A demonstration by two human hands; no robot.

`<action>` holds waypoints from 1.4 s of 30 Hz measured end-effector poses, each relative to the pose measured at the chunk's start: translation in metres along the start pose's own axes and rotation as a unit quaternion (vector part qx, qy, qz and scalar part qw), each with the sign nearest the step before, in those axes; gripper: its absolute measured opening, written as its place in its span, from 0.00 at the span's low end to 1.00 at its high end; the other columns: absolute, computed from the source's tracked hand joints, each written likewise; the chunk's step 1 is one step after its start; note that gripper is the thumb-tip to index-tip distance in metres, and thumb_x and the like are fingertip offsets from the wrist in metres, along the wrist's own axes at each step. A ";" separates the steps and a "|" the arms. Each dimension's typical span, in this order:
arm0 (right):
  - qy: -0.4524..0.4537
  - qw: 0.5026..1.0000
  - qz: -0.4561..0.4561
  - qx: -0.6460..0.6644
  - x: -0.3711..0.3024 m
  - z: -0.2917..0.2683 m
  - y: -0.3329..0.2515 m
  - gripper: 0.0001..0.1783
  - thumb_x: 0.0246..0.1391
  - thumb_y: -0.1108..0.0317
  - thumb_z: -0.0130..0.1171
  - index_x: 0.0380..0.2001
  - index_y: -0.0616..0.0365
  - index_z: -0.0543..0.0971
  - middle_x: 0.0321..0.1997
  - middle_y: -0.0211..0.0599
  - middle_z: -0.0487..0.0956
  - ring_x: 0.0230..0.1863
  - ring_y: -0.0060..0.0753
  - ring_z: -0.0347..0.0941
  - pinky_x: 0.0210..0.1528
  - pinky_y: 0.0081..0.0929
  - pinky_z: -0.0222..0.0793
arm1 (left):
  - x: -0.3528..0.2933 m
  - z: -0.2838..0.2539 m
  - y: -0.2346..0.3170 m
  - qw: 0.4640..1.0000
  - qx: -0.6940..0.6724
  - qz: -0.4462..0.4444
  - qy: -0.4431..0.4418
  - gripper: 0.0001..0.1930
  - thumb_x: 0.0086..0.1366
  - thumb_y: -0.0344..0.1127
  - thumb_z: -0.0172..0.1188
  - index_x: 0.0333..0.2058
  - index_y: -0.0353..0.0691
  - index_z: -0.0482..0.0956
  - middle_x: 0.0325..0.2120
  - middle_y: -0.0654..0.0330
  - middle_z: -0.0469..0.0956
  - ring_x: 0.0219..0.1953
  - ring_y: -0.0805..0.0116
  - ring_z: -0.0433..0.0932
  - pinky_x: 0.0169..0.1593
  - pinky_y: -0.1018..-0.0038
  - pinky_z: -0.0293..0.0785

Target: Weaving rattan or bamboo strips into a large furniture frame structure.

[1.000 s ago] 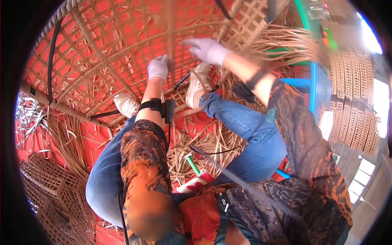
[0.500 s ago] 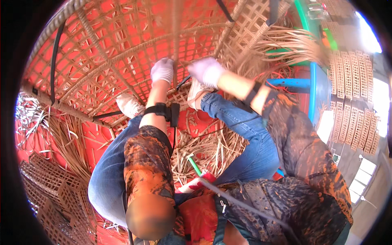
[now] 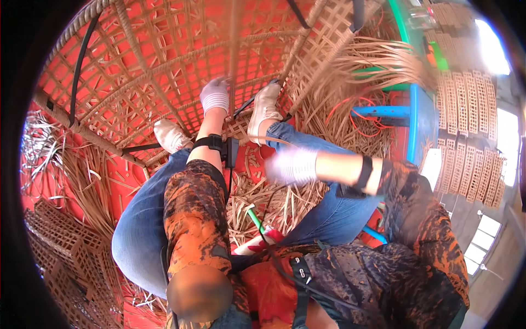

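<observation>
A large openwork wicker frame (image 3: 150, 71) of tan strips and wrapped rods stands before me. My left hand (image 3: 215, 97), in a pale glove with a striped cuff, is at its lower middle, beside an upright wrapped rod (image 3: 234, 49). Its fingers look curled against the weave; what they grip is hidden. My right hand (image 3: 293, 165), gloved alike, is over my right knee, smeared by motion, so its fingers cannot be read. A thin tan strip (image 3: 266, 139) runs from the frame toward the space above that hand. My shoes rest against the frame's lower edge.
Loose strips (image 3: 274, 203) and a green-handled tool (image 3: 255, 218) lie between my legs on the red floor. Bundled strips (image 3: 378, 60) hang beside a blue stool (image 3: 415, 123) at the right. Woven panels (image 3: 76, 247) are piled at lower left; more panels (image 3: 471, 104) stand far right.
My right hand has moved back from the frame, down and to the right, toward my knee. My left hand stays at the weave beside the rod.
</observation>
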State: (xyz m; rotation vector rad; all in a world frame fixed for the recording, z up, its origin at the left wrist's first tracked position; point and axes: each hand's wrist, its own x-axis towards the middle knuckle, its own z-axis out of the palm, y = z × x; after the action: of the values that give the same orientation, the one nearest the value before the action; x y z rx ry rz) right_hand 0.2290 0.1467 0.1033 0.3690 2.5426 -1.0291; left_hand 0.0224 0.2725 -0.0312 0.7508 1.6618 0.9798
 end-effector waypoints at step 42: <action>-0.249 0.944 0.214 -0.039 0.055 0.038 0.027 0.12 0.53 0.63 0.51 0.35 0.55 0.80 0.29 0.41 0.81 0.31 0.41 0.80 0.29 0.38 0.74 | -0.042 0.031 0.042 0.952 0.300 0.053 0.025 0.17 0.56 0.48 0.56 0.39 0.45 0.81 0.39 0.50 0.77 0.45 0.51 0.76 0.50 0.59 0.71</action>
State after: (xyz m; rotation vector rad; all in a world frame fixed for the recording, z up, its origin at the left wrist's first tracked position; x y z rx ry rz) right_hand 0.1988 0.1440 0.0379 0.5328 1.9274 -0.7372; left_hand 0.0650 0.2648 0.0204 1.2320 2.0057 0.5560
